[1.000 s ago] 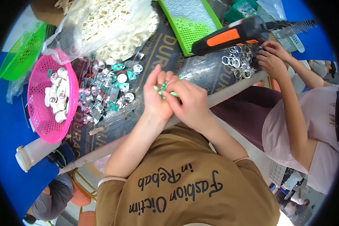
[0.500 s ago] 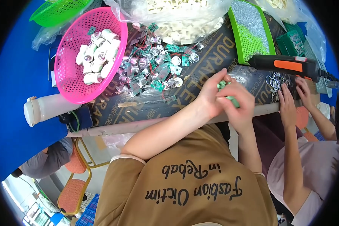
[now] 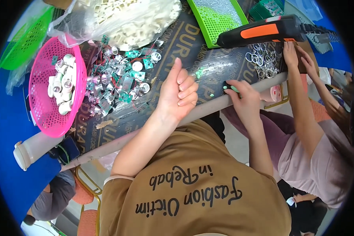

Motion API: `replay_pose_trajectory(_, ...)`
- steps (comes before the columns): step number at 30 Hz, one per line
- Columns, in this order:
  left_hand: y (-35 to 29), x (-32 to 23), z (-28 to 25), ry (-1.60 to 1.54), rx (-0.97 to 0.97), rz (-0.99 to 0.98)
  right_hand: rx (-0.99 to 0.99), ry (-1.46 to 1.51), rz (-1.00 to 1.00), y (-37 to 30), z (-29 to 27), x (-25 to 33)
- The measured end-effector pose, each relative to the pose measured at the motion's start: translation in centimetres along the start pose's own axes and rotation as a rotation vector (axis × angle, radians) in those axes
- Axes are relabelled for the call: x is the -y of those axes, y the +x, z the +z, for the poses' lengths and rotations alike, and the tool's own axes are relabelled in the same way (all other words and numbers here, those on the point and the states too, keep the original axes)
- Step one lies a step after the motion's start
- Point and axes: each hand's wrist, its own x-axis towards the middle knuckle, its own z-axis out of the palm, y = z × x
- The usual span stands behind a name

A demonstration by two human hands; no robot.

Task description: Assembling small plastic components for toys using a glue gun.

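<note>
My left hand (image 3: 178, 91) is raised over the table's front edge, its fingers curled into the palm and the thumb pointing up. Whether anything lies inside is hidden. Further right, my right hand (image 3: 246, 98) rests low at the edge, pinching a slim light-green piece (image 3: 235, 89). A small black object (image 3: 226, 84) sits at its fingertips; I cannot tell whether it belongs to the same piece. Several small green bits (image 3: 200, 72) lie on the dark table between my hands, and a single green bit (image 3: 211, 95) is closer to the edge.
Left of my hands spreads a pile of green circuit boards and clear lenses (image 3: 122, 74). A pink basket (image 3: 81, 78) holds white housings. Behind are a bag of cream pieces (image 3: 145, 23) and a green tray (image 3: 203, 29). Metal rings (image 3: 263, 61) and an orange-black tool (image 3: 259, 30) lie near a co-worker's hands (image 3: 291, 55).
My hands have parted. The left has moved left and curled closed; the right has gone down to the table edge with the green piece. Green bits now show on the table. The view has shifted.
</note>
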Motion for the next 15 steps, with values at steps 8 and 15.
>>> replay_pose_trajectory(8, -0.4, 0.2, -0.8, 0.103, -0.085, 0.052, 0.003, 0.188, -0.039, 1.3, 0.3, 1.1)
replay_pose_trajectory(15, -1.0, 0.1, -1.0, 0.021, -0.2, 0.081, -0.005, 0.312, -0.212, 4.3, 0.9, 4.9)
